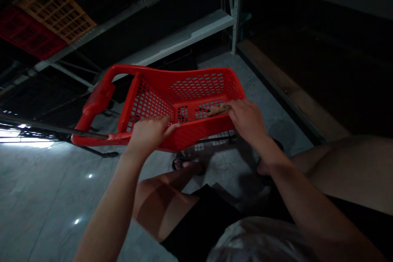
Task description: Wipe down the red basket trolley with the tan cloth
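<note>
- Shopping cart (202, 131): red plastic, on the grey floor (46, 196) right in front of the person, handle (98, 96) toward the left of view
- Writing: nothing I can read; handle grip and crate sides too dark to tell if they carry labels
- Brown lump (216, 110) inside the basket, just by the right fingertips; crumpled, maybe cloth, can't pin it down
- Left hand (147, 133): back up, laid over the near rim, thumb stretched along it to the right; other fingers curled over and mostly hidden, can't tell how tight
- Right hand (248, 120): back up, over the near far-right corner of the basket, fingers bent inward; tips meet the brown lump, can't tell if pinched or only overlapping
- Both forearms come up from the bottom edge, spread apart
- Thin dark rod (61, 128) runs in from the left edge across the handle end, its other end cut off
- Yellow crate (58, 10) and red crate (33, 35) side by side on the rack (181, 43), upper left; surroundings lost in shadow
- Sandalled foot (184, 165) partly hidden below the cart
</note>
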Available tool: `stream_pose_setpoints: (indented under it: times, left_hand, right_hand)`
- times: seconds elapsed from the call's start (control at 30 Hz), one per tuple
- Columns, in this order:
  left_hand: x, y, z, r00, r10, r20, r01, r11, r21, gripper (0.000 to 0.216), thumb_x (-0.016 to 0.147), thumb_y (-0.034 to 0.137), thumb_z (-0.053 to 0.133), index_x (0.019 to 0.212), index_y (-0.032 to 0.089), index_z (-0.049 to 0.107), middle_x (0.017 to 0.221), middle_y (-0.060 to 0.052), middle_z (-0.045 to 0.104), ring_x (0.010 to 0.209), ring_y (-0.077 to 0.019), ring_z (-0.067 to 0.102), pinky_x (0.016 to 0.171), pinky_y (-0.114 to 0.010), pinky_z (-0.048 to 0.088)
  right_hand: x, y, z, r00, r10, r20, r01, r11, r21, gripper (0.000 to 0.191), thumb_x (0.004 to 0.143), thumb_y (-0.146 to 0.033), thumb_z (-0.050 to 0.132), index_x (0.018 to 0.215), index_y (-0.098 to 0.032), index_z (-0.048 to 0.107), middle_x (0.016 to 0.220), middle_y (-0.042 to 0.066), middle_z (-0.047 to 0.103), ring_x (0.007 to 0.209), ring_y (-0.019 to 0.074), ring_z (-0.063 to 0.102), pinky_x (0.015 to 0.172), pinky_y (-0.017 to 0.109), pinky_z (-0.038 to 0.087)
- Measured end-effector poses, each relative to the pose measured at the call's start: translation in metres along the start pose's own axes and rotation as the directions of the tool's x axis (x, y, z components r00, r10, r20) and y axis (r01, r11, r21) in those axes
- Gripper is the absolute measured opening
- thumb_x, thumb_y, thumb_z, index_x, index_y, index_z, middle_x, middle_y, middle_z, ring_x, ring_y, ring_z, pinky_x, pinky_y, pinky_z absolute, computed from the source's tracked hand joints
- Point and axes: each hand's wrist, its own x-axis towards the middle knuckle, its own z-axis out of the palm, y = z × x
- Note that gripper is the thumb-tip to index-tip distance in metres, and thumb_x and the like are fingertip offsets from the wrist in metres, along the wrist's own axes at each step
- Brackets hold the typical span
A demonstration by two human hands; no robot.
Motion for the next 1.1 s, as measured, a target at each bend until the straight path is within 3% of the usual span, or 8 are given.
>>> stream_pose_setpoints:
  times: [0.1,0.17,0.47,0.6,0.73,0.87,0.97,1.1]
  left_hand:
    - [-0.02,-0.043,0.009,0.985,-0.167,0.046,0.162,0.982,0.096,0.052,0.105,0.064,0.041,0.11,0.026,0.076,0.093,-0.011,0.08,0.085,-0.0323,0.076,0.06,-0.03,0.039]
    - [-0.027,-0.053,0.018,0.974,-0.226,0.026,0.22,0.966,0.135,0.058,0.104,0.065,0.038,0.105,0.024,0.078,0.088,-0.014,0.079,0.082,-0.0348,0.075,0.062,-0.032,0.04]
    - [-0.019,-0.021,0.035,0.889,-0.416,-0.191,0.426,0.905,0.008,0.083,0.108,0.049,0.013,0.089,0.007,0.081,0.079,-0.025,0.077,0.081,-0.0387,0.076,0.065,-0.037,0.043]
    - [-0.019,-0.018,0.036,0.883,-0.426,-0.2,0.429,0.903,-0.028,0.083,0.107,0.042,0.01,0.087,0.004,0.081,0.079,-0.026,0.076,0.078,-0.0383,0.076,0.065,-0.039,0.043]
    - [-0.02,-0.019,0.039,0.86,-0.44,-0.259,0.441,0.896,-0.057,0.082,0.106,0.043,0.012,0.086,0.005,0.082,0.077,-0.026,0.075,0.075,-0.0364,0.074,0.065,-0.039,0.042]
    - [-0.019,-0.018,0.041,0.854,-0.428,-0.295,0.431,0.9,-0.059,0.079,0.105,0.04,0.014,0.085,0.005,0.082,0.076,-0.026,0.075,0.074,-0.0352,0.073,0.065,-0.038,0.041]
    - [-0.019,-0.017,0.042,0.846,-0.429,-0.318,0.434,0.899,-0.059,0.077,0.105,0.04,0.016,0.085,0.005,0.082,0.076,-0.026,0.075,0.074,-0.0358,0.073,0.064,-0.039,0.041]
    - [-0.017,-0.016,0.045,0.823,-0.434,-0.368,0.439,0.896,-0.075,0.074,0.105,0.037,0.017,0.083,0.007,0.082,0.074,-0.024,0.075,0.072,-0.0331,0.073,0.065,-0.038,0.042]
  right_hand:
    - [-0.007,0.006,0.002,0.997,0.04,-0.059,-0.037,0.998,0.042,0.03,0.097,-0.018,0.044,0.103,-0.02,0.072,0.097,0.01,0.074,0.094,0.0277,0.062,0.091,0.044,0.044]
    - [-0.011,-0.011,0.007,0.993,0.065,-0.101,-0.059,0.997,0.054,0.028,0.096,-0.016,0.046,0.102,-0.022,0.073,0.098,0.008,0.076,0.096,0.0278,0.061,0.094,0.045,0.042]
    - [-0.003,-0.158,0.063,0.984,-0.175,0.025,0.163,0.953,0.255,0.032,0.103,-0.013,0.048,0.121,-0.023,0.073,0.111,0.004,0.08,0.1,0.0237,0.066,0.094,0.043,0.044]
    - [-0.004,-0.176,0.073,0.96,-0.281,-0.01,0.274,0.927,0.258,0.038,0.109,-0.02,0.04,0.138,-0.02,0.065,0.124,0.005,0.077,0.109,0.0245,0.066,0.1,0.044,0.047]
    - [-0.012,-0.129,0.06,0.897,-0.442,0.029,0.432,0.888,0.157,0.046,0.106,-0.015,0.042,0.149,-0.021,0.057,0.141,0.006,0.07,0.123,0.0247,0.063,0.109,0.042,0.047]
    - [-0.028,-0.036,0.032,0.951,-0.308,0.03,0.306,0.95,0.059,0.048,0.106,-0.017,0.044,0.15,-0.03,0.058,0.143,0.003,0.07,0.129,0.0247,0.063,0.112,0.046,0.047]
    - [-0.039,0.032,0.006,0.969,-0.233,-0.077,0.232,0.972,-0.023,0.047,0.106,-0.017,0.04,0.145,-0.028,0.062,0.14,0.006,0.071,0.133,0.0263,0.063,0.115,0.053,0.047]
    - [-0.045,0.063,-0.008,0.972,-0.169,-0.164,0.178,0.983,0.041,0.051,0.102,-0.013,0.036,0.143,-0.026,0.063,0.146,0.01,0.067,0.143,0.0254,0.056,0.12,0.056,0.046]
